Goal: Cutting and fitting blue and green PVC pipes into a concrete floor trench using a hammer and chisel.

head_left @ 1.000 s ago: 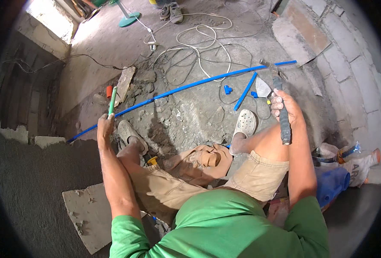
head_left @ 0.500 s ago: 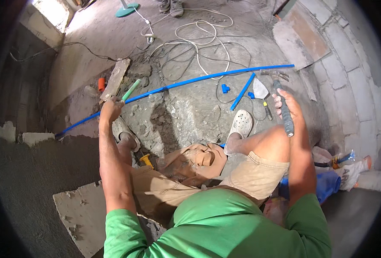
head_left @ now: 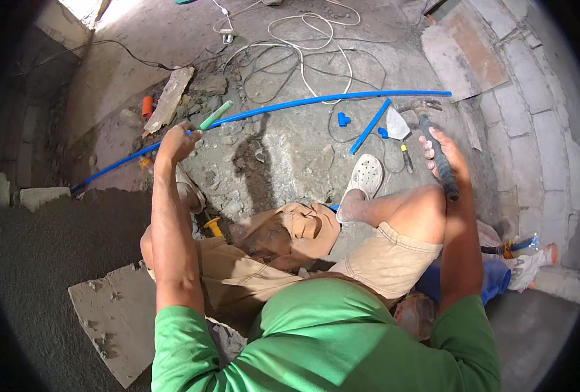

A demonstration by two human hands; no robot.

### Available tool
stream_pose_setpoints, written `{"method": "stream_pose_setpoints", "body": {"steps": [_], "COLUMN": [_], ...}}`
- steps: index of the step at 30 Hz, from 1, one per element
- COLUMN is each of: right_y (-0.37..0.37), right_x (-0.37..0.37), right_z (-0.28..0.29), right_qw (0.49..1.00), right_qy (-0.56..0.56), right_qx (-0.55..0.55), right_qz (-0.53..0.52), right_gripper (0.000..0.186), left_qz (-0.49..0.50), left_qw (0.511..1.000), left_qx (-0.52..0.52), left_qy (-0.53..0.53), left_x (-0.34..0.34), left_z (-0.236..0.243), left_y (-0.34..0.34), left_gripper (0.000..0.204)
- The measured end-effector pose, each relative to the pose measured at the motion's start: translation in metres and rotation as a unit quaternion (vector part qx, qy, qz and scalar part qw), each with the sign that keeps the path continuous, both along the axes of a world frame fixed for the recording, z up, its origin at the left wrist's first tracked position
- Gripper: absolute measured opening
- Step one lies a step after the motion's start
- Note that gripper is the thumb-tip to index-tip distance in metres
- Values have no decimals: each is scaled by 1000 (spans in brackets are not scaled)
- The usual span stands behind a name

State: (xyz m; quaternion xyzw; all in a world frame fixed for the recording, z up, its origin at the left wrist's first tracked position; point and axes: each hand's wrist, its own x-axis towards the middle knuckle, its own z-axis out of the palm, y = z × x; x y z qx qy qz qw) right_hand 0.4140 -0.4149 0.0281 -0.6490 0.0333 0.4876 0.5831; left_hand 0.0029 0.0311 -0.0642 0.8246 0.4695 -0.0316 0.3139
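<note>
My right hand (head_left: 445,153) is wrapped round the dark ribbed handle of a claw hammer (head_left: 442,163), its metal head pointing away from me. My left hand (head_left: 180,140) is closed on a light green, rod-shaped thing (head_left: 216,115) that sticks out to the right; its kind is unclear. That hand is at a long blue pipe (head_left: 290,104), which crosses the floor in front of me. Whether my fingers touch the pipe is hard to see. Near the hammer lie a pointed trowel (head_left: 397,125), a short blue pipe (head_left: 370,127), a blue tee fitting (head_left: 343,119) and a small blue fitting (head_left: 383,132).
A channel of broken concrete (head_left: 254,163) runs between my feet, with a torn brown paper bag (head_left: 316,235) by my legs. A yellow-handled tool (head_left: 213,227) is beside my left leg. Coiled cables (head_left: 303,59) lie beyond the pipe. A block wall (head_left: 542,137) rises on the right.
My left hand has moved slightly upward and right with the green thing, which now tilts lower. The hammer's handle end has swung a little to the right. The whole view has shifted.
</note>
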Motion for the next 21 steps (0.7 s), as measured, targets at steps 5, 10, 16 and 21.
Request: {"method": "stream_pose_setpoints", "body": {"steps": [5,10,16,21], "right_y": [-5,-6,-84,-50], "right_x": [0,22,79,-48], "right_z": [4,5,-90,-158], "right_qw": [999,999,860,717], "right_qy": [-36,30,-359,-513], "right_qx": [-24,30,-303,-264], "right_qz": [-23,-21,199,391], "right_gripper": [34,33,25,26], "left_qz": [-4,38,24,153], "left_qw": [999,998,990,979], "left_qx": [16,16,112,87], "left_qy": [-31,-37,78,107], "left_x": [12,0,5,-42], "left_z": [21,22,-49,-158], "left_y": [-14,-7,-44,-115], "left_gripper": [36,36,34,28]}}
